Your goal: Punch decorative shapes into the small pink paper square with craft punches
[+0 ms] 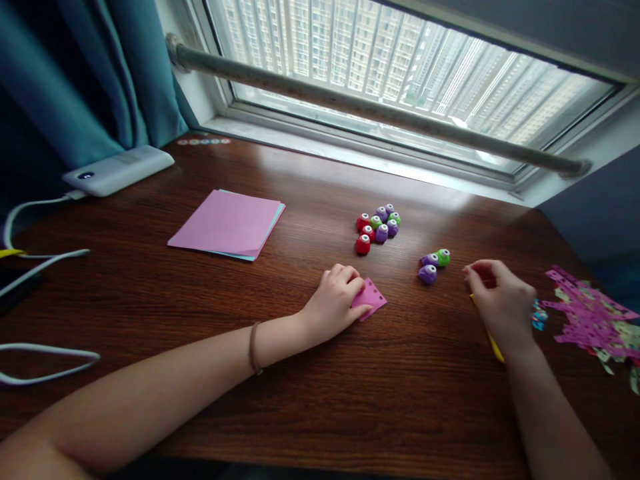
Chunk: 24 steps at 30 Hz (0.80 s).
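Note:
My left hand (336, 301) is closed over a small folded piece of pink paper (371, 299), pressed against the desk. Several little dark holes show along the paper's uncovered edge. Off to the right, my right hand (503, 300) hovers with thumb and forefinger pinched together; whatever is between the fingertips is too small to make out. Beneath that hand lies a slim yellow tool (494, 343), partly hidden. Between the hands, a little farther back, sit purple punches (428, 274) and a green punch (443, 257), small with white round tops.
Farther back stands a cluster of red, green and purple punches (381, 233). Square pink and blue sheets (227, 223) lie at left, near a white power bank (120, 170) with a cable (50, 347). Pink and green paper scraps (587, 313) and blue bits (539, 315) lie right.

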{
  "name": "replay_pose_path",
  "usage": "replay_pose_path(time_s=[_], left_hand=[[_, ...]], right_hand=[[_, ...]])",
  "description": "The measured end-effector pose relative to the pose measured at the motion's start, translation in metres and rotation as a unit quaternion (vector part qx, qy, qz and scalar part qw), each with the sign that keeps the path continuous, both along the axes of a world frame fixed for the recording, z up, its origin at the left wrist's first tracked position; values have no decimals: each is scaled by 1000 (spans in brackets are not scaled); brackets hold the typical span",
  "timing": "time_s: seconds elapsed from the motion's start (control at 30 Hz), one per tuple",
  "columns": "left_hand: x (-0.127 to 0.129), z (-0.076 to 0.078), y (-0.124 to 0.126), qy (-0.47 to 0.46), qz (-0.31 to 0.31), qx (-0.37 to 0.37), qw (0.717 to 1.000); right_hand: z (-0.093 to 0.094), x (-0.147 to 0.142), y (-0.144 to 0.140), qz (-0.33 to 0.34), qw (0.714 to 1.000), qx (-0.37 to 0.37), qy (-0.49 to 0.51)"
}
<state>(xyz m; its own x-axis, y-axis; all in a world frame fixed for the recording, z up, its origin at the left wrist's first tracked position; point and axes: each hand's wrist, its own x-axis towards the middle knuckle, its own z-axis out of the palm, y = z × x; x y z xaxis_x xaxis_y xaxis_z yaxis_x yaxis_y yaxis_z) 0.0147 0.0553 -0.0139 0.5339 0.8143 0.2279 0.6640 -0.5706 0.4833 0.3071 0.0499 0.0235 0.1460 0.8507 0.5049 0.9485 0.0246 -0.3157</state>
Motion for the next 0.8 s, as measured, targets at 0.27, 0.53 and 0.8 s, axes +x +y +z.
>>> replay_pose_path(time_s=[0.27,0.53,0.8], left_hand=[[0,5,-1,39,-49,17,998],[-1,2,-1,37,-63,20,997],[-1,1,0,34,-75,19,996]], right_hand=[[10,76,1,-189,974,27,-121],[5,101,1,-267,956,24,-117],[10,68,3,-125,986,98,-55]])
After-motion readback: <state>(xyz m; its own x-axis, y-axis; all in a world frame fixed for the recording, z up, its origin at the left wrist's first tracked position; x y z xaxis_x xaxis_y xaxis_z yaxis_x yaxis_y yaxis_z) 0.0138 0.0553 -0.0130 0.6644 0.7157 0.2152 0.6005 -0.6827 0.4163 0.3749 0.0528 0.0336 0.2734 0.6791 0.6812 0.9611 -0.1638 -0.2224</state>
